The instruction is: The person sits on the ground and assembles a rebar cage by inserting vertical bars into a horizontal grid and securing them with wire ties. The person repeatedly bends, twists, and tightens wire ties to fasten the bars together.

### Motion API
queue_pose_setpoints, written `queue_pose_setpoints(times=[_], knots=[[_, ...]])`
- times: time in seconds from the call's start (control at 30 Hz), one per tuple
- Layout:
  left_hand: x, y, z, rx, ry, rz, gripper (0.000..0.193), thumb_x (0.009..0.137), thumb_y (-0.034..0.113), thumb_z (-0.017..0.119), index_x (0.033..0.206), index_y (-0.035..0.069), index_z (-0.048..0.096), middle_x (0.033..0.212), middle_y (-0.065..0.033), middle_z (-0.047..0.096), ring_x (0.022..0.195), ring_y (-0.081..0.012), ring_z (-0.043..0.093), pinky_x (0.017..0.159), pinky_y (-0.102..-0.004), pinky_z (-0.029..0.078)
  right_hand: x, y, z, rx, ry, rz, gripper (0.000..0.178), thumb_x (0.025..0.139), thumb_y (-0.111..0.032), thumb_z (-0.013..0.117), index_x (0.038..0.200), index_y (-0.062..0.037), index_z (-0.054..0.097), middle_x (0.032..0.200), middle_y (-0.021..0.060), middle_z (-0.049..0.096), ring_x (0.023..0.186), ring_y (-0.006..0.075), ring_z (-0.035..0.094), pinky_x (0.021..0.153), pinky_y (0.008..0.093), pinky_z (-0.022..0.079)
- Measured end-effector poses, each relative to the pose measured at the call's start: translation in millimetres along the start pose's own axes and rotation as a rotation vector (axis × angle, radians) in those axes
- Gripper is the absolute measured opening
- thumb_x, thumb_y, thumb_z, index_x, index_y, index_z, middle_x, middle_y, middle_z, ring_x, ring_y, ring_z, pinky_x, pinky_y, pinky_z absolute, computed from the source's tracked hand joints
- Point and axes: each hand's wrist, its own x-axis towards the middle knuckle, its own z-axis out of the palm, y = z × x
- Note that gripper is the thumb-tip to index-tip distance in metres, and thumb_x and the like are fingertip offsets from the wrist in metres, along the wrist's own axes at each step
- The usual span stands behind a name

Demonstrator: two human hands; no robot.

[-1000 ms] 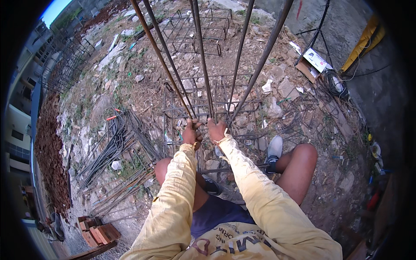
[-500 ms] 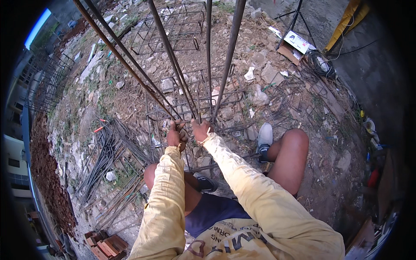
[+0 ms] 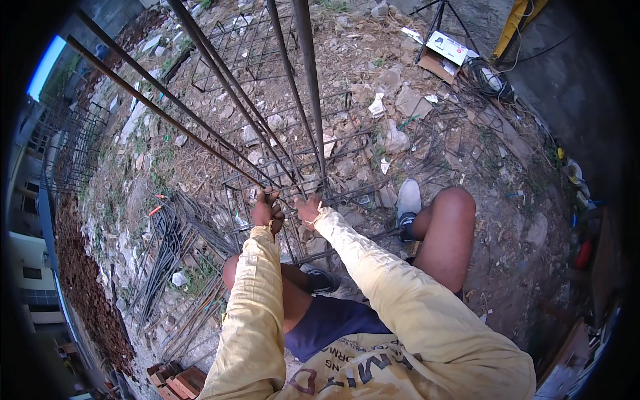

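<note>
Long steel reinforcing bars (image 3: 230, 87) rise from a flat steel bar grid (image 3: 350, 137) on the ground, leaning and fanning out toward the far left. Close to their feet, my left hand (image 3: 267, 212) is closed, its thumb and fingertips against the steel. My right hand (image 3: 309, 212) sits just beside it, fingers curled in at the foot of the middle bars. Whatever either hand pinches is too small or hidden to make out. Both arms wear long pale yellow sleeves.
A bundle of dark rods (image 3: 163, 237) lies at left, above some red bricks (image 3: 183, 381). More bar cages (image 3: 243, 47) stand at the back. A cardboard box (image 3: 445, 50), a tripod (image 3: 437, 20) and coiled cable (image 3: 485, 79) are at far right. Rubble (image 3: 395, 138) covers the ground.
The upper ends of the upright bars have swung to the left. My hands remain at the bars' feet, close together, with only a slight shift. The whole view has turned a little.
</note>
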Motion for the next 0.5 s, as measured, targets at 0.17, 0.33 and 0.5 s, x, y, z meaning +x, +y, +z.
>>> queue_pose_setpoints(times=[0.17,0.33,0.5], knots=[[13.5,-3.8,-0.7,0.029,-0.001,-0.013,0.034,0.098,0.047,0.039,0.106,0.018,0.054,0.093,0.0042,0.062,0.043,-0.0073,0.025,0.041,-0.0242,0.023,-50.1,57.0,-5.5,0.137,0.348,-0.534,0.040,0.086,-0.034,0.062,0.103,0.0014,0.059,0.085,0.0234,0.063,0.081,0.0401,0.062,0.072,0.0436,0.048],[19.5,4.9,-5.8,0.020,0.059,-0.052,0.034,0.097,0.048,0.041,0.107,0.017,0.052,0.096,0.0016,0.062,0.042,-0.0074,0.024,0.038,-0.0241,0.020,-99.4,109.2,-27.0,0.167,0.243,-0.421,0.033,0.087,-0.033,0.063,0.087,-0.0010,0.058,0.069,0.0162,0.055,0.064,0.0288,0.054,0.060,0.0389,0.042],[-4.8,-2.6,2.1,0.063,0.070,-0.035,0.033,0.099,0.038,0.038,0.116,0.013,0.052,0.115,-0.0004,0.061,0.041,-0.0074,0.023,0.038,-0.0229,0.022,-106.6,89.8,-55.7,0.203,0.272,-0.422,0.038,0.084,-0.034,0.067,0.073,-0.0014,0.050,0.059,0.0121,0.044,0.056,0.0229,0.043,0.054,0.0386,0.039]])
